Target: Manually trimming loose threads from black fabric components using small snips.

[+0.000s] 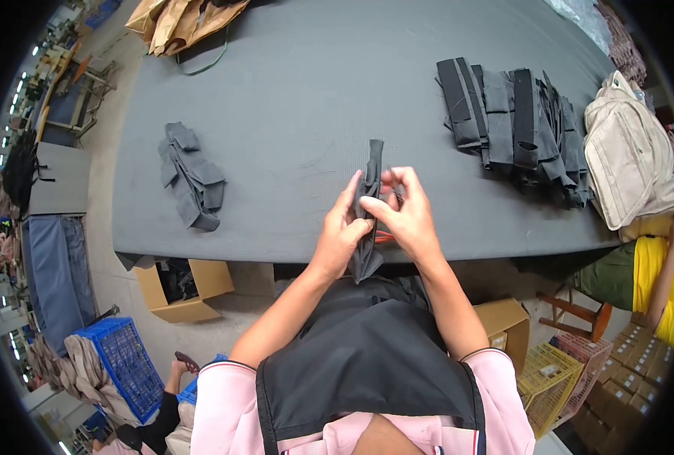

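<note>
A dark grey folded fabric strip [376,155] stands lengthwise in front of my body, over the table's near edge. My left hand [339,236] is closed around its left side, with the thumb across its lower part. From the right, my right hand [407,216] has its thumb on the same strip and its fingers curled, slightly blurred. A small orange-red item [383,237] shows just under the right hand; its kind and whether I hold it cannot be made out. The strip's lower end hangs close to my black apron [367,341].
The grey-covered table [291,98] holds a small pile of dark fabric pieces [191,178] at left and a larger row [515,121] at right. A beige backpack [629,152] sits at the right edge, a brown paper bag [181,26] far left. Below stands an open carton [172,303].
</note>
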{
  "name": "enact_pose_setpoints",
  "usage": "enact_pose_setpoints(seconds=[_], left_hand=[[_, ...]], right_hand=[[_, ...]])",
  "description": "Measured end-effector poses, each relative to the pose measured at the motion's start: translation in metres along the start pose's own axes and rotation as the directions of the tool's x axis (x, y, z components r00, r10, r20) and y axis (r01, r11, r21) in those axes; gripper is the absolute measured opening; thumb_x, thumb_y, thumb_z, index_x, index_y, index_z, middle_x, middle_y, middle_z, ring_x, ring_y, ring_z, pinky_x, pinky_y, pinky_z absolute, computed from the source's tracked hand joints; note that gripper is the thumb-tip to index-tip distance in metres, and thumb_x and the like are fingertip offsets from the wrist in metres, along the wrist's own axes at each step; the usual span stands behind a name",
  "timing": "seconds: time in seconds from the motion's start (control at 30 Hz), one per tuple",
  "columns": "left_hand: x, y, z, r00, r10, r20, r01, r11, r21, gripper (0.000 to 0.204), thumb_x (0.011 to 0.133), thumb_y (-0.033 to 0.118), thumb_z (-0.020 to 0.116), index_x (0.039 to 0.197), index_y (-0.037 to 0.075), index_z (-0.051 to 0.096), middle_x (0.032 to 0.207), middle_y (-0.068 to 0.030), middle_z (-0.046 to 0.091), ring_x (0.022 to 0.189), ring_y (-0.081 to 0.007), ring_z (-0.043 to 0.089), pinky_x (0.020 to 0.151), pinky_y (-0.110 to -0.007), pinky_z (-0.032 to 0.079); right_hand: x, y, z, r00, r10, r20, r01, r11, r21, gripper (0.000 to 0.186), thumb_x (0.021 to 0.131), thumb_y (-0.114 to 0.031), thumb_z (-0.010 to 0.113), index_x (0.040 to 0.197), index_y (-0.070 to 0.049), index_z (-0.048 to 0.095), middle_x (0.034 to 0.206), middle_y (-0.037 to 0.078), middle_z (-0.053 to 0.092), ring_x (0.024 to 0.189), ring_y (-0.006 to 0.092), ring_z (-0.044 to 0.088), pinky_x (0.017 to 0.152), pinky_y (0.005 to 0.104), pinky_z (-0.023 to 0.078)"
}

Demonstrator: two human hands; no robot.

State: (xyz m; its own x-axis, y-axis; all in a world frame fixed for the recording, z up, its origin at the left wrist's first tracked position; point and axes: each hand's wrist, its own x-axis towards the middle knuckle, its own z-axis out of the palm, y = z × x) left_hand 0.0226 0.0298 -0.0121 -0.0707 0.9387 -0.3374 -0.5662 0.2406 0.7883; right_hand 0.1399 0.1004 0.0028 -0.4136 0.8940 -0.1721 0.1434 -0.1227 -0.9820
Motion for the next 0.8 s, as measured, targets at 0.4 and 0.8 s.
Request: enact_pose_setpoints(seconds=[0.4,0.8], left_hand=[[-0.006,-0.004,-0.010,0.933,0.348,-0.096,-0.259,0.829,0.495,0.060,0.082,-0.007,0.045,0.139,0.001,0.028,0.127,-0.0166,0.042,0.116,-0.0217,0.045,0.092,-0.032,0.043],[0.025,-0.023,0.003,0.829,0.559,0.006,-0.394,0.578,0.714,0.033,0.079,-0.005,0.051,0.112,-0.002,0.056,0.114,-0.0133,0.052,0.105,-0.0224,0.051,0.090,-0.032,0.040]], right_hand=[[-0.008,0.027,0.004,0.928,-0.361,-0.097,0.328,0.910,-0.253,0.041,0.064,0.005,0.051,0.103,-0.003,0.061,0.095,0.012,0.060,0.083,0.0297,0.061,0.070,0.0344,0.051],[-0.003,0.023,-0.027,0.858,-0.373,-0.354,0.288,0.919,-0.269,0.030,0.066,0.006,0.050,0.094,0.005,0.060,0.091,0.016,0.061,0.081,0.0338,0.060,0.070,0.0371,0.049]])
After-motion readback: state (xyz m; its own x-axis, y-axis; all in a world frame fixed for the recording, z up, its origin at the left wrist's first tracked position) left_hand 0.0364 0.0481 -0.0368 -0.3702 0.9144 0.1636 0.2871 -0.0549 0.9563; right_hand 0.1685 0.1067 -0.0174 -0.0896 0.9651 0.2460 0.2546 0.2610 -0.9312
